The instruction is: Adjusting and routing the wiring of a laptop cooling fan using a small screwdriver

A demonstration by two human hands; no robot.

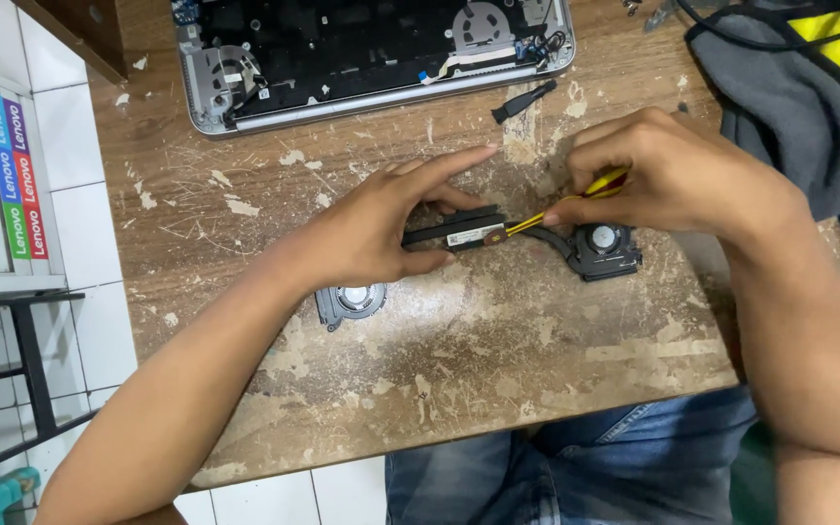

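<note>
My left hand (pixel 381 228) pinched the black cooling part with two fans (pixel 469 233) in the middle of the scratched wooden table (pixel 498 379), near the open laptop (pixel 371 53), while my right hand (pixel 673 175) gripped a yellow tool (pixel 576 199) touching it.

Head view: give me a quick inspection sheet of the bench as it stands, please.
Surface: worn wooden table, paint flaked and scratched.
Job's things: black heat-pipe assembly with two fans, left fan and right fan, lying flat on the table; yellow-handled tool with its tip at the pipe's middle.
Clutter: open laptop chassis at the far edge; small black part beside it; grey and yellow cloth at the far right.
Grippers: left hand pinches the assembly; right hand grips the tool.
Cables: black cable over the cloth.
Surroundings: white tiled floor, the person's jeans.
</note>
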